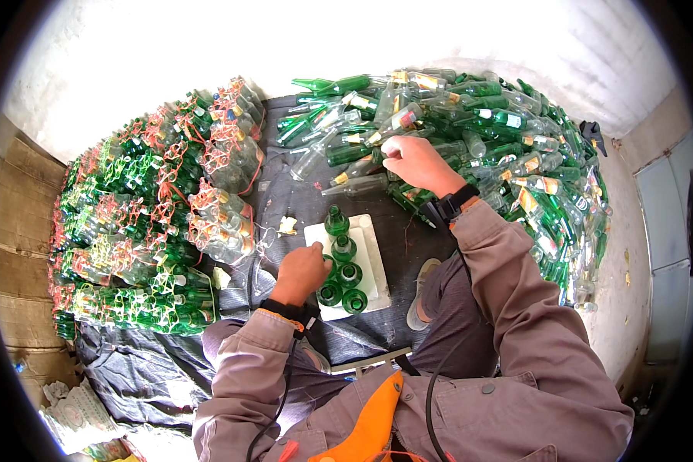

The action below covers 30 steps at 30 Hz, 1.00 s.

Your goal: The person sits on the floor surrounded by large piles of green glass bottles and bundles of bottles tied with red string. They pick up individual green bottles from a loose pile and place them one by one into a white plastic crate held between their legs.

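Several green glass bottles stand upright in a tight group on a white board between my knees. My left hand is at the group's left side, its fingers closed around the top of one green bottle that they partly cover. At the near edge of a big heap of loose glass bottles, my right hand reaches in with curled fingers. Just left of its fingertips lies a bottle with a yellow label; whether the hand grips a bottle is hidden. A clear bottle lies below it.
Bundles of bottles tied with red and yellow-green cord are stacked at the left. The loose heap spreads along the right wall. Dark sheeting covers the floor, with a pale scrap on it. Cardboard lines the far left.
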Each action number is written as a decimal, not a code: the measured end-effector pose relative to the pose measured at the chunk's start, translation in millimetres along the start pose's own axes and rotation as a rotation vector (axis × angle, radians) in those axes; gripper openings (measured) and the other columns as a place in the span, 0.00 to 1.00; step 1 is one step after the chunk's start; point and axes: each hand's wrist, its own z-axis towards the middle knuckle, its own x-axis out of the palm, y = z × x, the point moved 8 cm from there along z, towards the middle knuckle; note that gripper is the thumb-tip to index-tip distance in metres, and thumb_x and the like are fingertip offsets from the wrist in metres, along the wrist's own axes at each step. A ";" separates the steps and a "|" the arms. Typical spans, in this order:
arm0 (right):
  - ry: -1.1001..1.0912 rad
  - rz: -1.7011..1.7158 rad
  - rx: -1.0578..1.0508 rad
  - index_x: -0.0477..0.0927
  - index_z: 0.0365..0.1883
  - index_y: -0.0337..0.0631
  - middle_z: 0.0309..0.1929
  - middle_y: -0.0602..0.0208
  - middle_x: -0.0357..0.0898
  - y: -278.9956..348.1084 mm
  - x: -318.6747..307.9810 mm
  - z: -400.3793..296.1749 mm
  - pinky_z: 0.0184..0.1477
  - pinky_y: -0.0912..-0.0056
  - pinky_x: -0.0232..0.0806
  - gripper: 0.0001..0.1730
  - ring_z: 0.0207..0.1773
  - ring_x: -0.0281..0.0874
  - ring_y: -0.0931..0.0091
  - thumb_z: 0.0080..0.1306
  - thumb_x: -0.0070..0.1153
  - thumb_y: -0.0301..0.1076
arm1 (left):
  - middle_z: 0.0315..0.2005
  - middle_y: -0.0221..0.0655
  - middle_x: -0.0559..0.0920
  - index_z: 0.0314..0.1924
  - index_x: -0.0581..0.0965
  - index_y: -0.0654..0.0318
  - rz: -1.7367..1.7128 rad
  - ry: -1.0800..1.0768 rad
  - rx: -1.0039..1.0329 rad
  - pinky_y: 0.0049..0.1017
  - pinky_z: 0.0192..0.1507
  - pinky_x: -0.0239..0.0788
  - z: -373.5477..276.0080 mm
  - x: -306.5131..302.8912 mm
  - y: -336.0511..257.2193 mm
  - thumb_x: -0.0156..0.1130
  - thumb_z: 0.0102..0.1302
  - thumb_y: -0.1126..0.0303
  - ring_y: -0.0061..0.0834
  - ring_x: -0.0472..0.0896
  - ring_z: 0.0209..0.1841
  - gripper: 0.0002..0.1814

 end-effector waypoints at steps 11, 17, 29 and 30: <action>0.009 -0.001 0.020 0.83 0.48 0.32 0.41 0.51 0.87 -6.8 2.4 0.3 0.47 0.63 0.76 0.16 0.43 0.87 0.63 0.64 0.64 0.31 | 0.33 0.47 0.87 0.42 0.80 0.64 0.017 0.041 0.029 0.47 0.42 0.78 -4.4 -10.3 -5.4 0.64 0.62 0.60 0.50 0.87 0.39 0.15; 0.023 -0.024 0.036 0.83 0.48 0.32 0.41 0.52 0.87 -10.3 2.6 1.2 0.48 0.64 0.76 0.16 0.44 0.87 0.63 0.64 0.64 0.31 | 0.35 0.46 0.87 0.42 0.81 0.62 0.019 0.042 0.014 0.47 0.43 0.78 -4.4 -11.9 0.0 0.63 0.60 0.64 0.50 0.87 0.41 0.12; -0.050 0.038 0.046 0.84 0.44 0.34 0.39 0.53 0.87 -33.4 -11.9 3.7 0.47 0.61 0.76 0.14 0.43 0.87 0.61 0.62 0.65 0.32 | 0.42 0.43 0.88 0.48 0.84 0.53 -0.034 0.002 -0.043 0.45 0.48 0.77 -0.9 -16.8 22.6 0.59 0.60 0.70 0.48 0.86 0.48 0.16; -0.056 0.055 0.058 0.84 0.44 0.34 0.39 0.53 0.87 -35.7 -11.6 4.5 0.47 0.62 0.76 0.14 0.43 0.87 0.61 0.62 0.65 0.32 | 0.41 0.43 0.88 0.47 0.85 0.54 -0.032 -0.024 -0.028 0.45 0.47 0.77 -2.5 -19.6 25.1 0.57 0.62 0.70 0.49 0.86 0.46 0.15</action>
